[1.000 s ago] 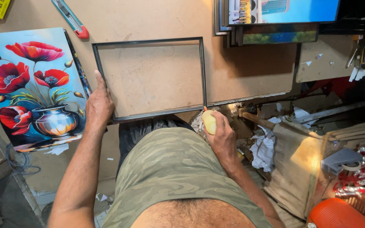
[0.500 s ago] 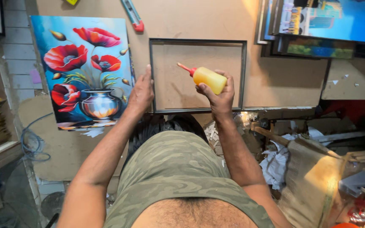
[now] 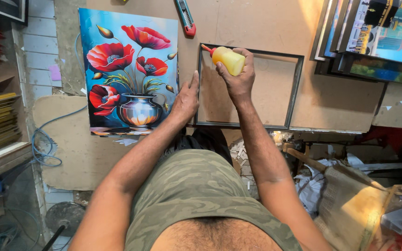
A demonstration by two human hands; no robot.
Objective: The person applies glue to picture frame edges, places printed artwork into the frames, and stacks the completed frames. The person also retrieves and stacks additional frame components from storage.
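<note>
Gripping a yellow glue bottle (image 3: pixel 229 60), the right hand (image 3: pixel 238 79) has its fingers wrapped tight around it, the red nozzle pointing at the upper left corner of a dark rectangular frame (image 3: pixel 296 88) lying flat on the brown bench (image 3: pixel 257 23). The left hand (image 3: pixel 185 100) rests open, fingers together, on the frame's left edge (just beside a poppy painting (image 3: pixel 129 69)). A red utility knife (image 3: pixel 185 17) lies above.

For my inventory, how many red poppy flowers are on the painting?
4 on the painting: one top centre, one upper left, a small middle one, one lower left.
</note>
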